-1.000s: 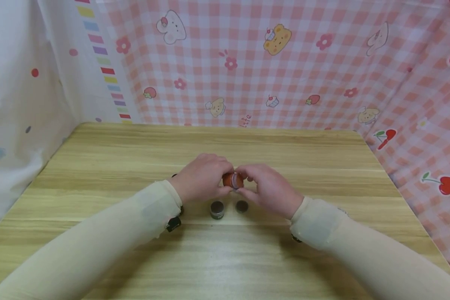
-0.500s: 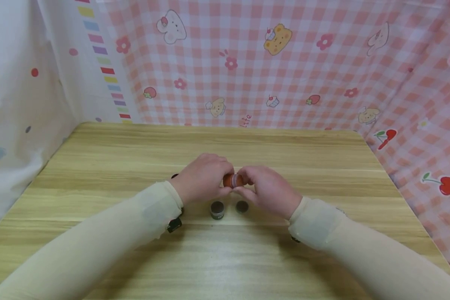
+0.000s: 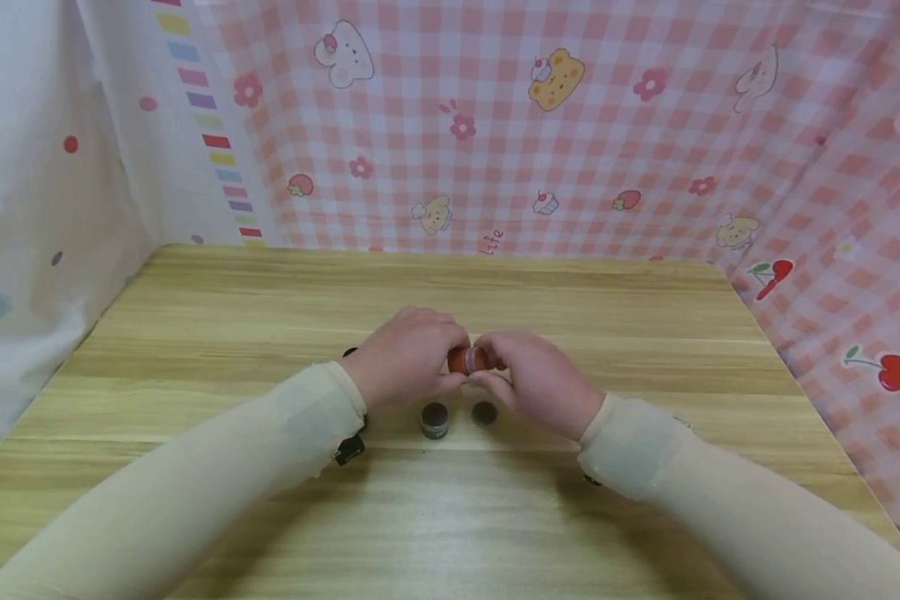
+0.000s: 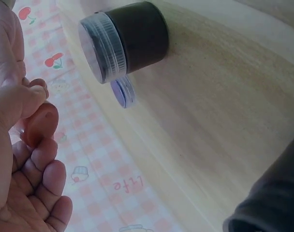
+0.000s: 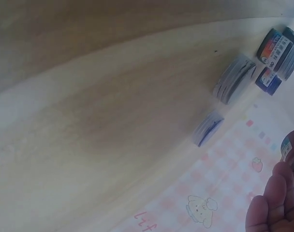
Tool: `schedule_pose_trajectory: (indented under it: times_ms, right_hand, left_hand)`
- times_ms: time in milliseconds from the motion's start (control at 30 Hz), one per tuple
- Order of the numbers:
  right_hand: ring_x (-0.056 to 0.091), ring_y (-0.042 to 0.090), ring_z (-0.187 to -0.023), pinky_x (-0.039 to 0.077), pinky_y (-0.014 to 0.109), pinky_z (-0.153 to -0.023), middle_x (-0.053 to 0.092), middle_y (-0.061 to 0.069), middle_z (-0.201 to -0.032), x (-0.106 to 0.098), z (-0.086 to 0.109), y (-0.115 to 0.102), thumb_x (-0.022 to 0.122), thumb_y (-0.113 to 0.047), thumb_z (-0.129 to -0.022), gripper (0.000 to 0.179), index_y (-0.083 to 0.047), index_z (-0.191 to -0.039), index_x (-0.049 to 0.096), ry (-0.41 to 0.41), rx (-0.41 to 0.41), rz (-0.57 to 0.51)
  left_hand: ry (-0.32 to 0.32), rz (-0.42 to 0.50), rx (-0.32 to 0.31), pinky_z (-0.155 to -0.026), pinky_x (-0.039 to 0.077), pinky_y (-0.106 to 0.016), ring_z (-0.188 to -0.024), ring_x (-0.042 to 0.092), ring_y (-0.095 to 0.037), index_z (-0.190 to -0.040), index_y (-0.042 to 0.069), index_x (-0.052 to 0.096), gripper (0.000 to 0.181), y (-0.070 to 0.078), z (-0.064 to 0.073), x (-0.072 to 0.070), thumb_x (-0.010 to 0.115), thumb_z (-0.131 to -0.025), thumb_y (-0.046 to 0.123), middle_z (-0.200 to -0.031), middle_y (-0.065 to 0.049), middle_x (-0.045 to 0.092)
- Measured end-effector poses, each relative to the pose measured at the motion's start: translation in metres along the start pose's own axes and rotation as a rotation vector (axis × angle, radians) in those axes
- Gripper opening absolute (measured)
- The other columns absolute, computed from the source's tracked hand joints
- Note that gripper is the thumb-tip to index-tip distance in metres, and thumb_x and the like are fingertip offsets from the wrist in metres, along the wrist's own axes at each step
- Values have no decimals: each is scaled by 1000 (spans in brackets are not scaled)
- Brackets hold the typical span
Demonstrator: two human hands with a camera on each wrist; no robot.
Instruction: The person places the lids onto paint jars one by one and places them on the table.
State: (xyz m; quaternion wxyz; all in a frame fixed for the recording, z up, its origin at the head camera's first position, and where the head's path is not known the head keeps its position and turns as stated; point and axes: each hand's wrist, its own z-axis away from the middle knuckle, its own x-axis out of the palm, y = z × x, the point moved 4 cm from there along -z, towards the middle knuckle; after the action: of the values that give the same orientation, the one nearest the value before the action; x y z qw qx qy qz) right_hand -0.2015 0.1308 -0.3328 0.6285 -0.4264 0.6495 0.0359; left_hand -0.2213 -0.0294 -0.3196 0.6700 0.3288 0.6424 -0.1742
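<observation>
Since one second earlier, the right hand has shifted its fingertips slightly on the small orange-brown jar, baring more of its right end, while the left hand looks unmoved. Each hand pinches one end of this rounded jar between thumb and fingers, holding it on its side above the bench, a pale band circling its middle. Just below stand a dark cylindrical jar with a clear, finely ribbed lid and, beside it but apart, a low round disc. The bench is smooth, yellowish and wood-grained. Behind hangs a softly creased pink gingham cloth. The cream sleeves look thin, snug and faintly wrinkled.
</observation>
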Motion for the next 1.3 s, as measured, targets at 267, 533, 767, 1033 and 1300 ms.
schedule_pose_trajectory:
  times_ms: [267,533,767,1033,1300]
  right_hand:
    - [73,17,-102,60,41,-92,75,0,-106,0,1,0,78,-21,-96,24,-11,-116,67,8,-14,24]
    - [73,15,-104,59,38,-94,76,-3,-104,-1,-1,-3,79,-19,-96,16,-15,-104,66,6,-86,81]
    - [67,14,-89,58,36,-82,71,-1,-95,0,1,-4,74,-22,-100,15,-12,-103,65,-16,11,64]
    - [70,24,-101,56,43,-92,73,-1,-101,-2,0,-5,75,-23,-99,16,-14,-106,63,-9,-50,137]
    - [65,13,-86,56,34,-80,70,-3,-92,-1,2,-6,72,-24,-101,13,-13,-100,64,-23,19,54]
  left_hand:
    - [28,-34,16,-95,47,-42,-80,56,-13,-93,18,70,19,0,0,-2,78,-94,35,-84,7,65]
    - [24,-42,12,-93,47,-41,-79,55,-14,-91,19,69,18,2,0,-3,78,-94,34,-83,8,63]
    - [38,-63,24,-93,47,-42,-77,54,-14,-90,18,69,19,4,1,-2,77,-94,34,-81,7,62]
    - [16,-58,15,-98,47,-44,-81,56,-14,-98,16,71,21,5,1,-5,77,-96,36,-90,5,69]
    - [29,-72,29,-94,48,-42,-79,55,-14,-90,17,68,21,8,2,-4,76,-96,36,-85,7,65]
